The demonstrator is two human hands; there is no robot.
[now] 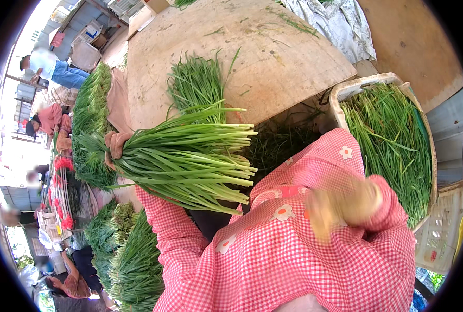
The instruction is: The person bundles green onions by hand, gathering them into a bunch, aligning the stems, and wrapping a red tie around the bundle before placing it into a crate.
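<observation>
My left hand (117, 145), in a brownish glove, is closed round a large bunch of garlic chives (189, 156). Their pale cut stems fan out to the right, and the dark leaf ends lie beyond my grip on the left. My right hand (346, 204), in a yellowish glove, is smeared by motion in front of my red checked apron, apart from the bunch. Whether its fingers hold anything cannot be made out. A smaller heap of chives (197, 83) lies on the wooden table just past the held bunch.
The wooden table (273, 57) spreads ahead, its corner pointing right. A pale crate (340, 93) full of chives stands at my right. More chive piles (135, 265) line the left side. Several people work farther left. Silvery sheeting (340, 26) lies at the far right.
</observation>
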